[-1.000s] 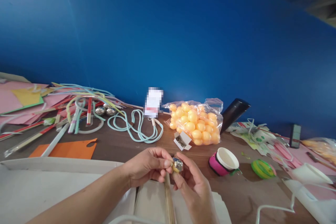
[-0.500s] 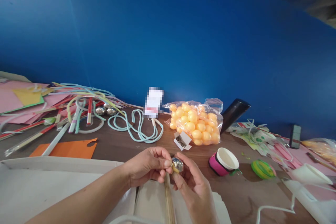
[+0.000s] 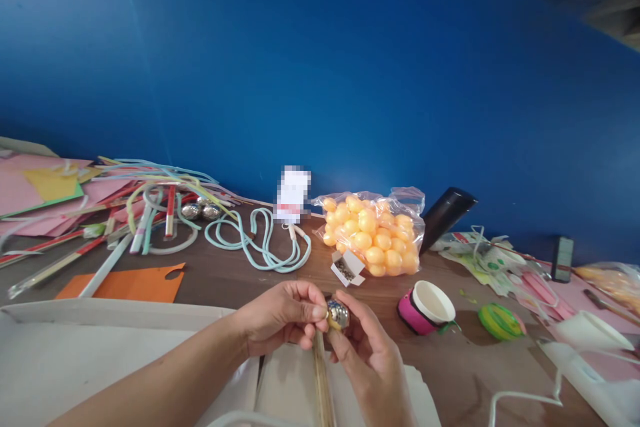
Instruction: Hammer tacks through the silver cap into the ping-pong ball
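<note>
My right hand (image 3: pixel 367 353) is closed around a shiny silver ball (image 3: pixel 339 313), thumb below and fingers behind it. A yellow patch shows at the ball's lower edge. My left hand (image 3: pixel 287 317) pinches at the ball's left side; a tiny pale yellow bit shows at its fingertips, too small to name. Below both hands a thin wooden stick (image 3: pixel 323 380) runs toward me over white card (image 3: pixel 287 380). A small open box (image 3: pixel 347 269) of tiny metallic pieces stands just beyond the hands.
Behind the box lies a clear bag of orange balls (image 3: pixel 375 233). A white-and-pink cup (image 3: pixel 427 307) and green tape (image 3: pixel 500 322) are at right. Light-blue cord (image 3: pixel 260 257), orange paper (image 3: pixel 130 282) and more silver balls (image 3: pixel 200 211) lie left. A blue wall (image 3: pixel 320 80) rises behind.
Hardly anything differs. Both hands stay at the silver ball in nearly the same grip, and the things on the table keep their places.
</note>
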Available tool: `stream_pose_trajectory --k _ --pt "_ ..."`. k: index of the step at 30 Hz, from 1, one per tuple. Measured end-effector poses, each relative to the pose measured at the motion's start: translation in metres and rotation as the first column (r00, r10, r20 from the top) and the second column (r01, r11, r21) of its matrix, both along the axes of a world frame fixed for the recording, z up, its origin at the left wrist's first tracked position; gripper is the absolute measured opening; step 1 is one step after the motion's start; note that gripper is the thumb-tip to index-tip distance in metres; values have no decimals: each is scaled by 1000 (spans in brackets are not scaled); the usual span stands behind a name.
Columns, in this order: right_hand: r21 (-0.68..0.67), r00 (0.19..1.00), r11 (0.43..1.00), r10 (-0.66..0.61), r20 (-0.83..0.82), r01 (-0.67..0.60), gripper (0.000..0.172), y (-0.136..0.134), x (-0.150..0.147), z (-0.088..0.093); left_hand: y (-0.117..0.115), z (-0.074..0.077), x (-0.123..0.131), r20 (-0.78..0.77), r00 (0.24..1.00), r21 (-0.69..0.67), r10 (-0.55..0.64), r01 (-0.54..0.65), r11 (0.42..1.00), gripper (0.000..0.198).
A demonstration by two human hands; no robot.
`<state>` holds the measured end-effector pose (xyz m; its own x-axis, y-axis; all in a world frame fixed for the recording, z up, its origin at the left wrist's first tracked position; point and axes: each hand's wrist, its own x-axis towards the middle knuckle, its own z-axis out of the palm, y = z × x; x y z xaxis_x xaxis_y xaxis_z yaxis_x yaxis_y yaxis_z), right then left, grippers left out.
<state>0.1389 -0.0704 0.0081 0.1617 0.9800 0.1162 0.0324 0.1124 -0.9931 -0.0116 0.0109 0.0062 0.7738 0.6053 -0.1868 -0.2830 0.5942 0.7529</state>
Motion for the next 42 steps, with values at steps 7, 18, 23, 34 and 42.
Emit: stream_pose_trajectory --k 7,18,23,34,42 --pt "7 1000 1000 14 13 -14 41 -2 0 0 -1 0 0 -1 1000 1 -4 4 1000 15" --pt "7 998 1000 6 55 -6 39 -2 1 -1 0 0 0 -5 1000 10 -12 13 1000 17" --pt "25 998 1000 8 64 -9 37 -3 0 2 -1 1 0 -11 1000 7 -9 9 1000 17" --pt "79 994 997 -19 108 11 35 -3 -1 4 -2 1 1 -25 1000 38 -17 18 999 17" --pt "89 991 996 -10 132 -2 34 -3 0 6 -1 5 1 -71 997 57 -4 8 998 17"
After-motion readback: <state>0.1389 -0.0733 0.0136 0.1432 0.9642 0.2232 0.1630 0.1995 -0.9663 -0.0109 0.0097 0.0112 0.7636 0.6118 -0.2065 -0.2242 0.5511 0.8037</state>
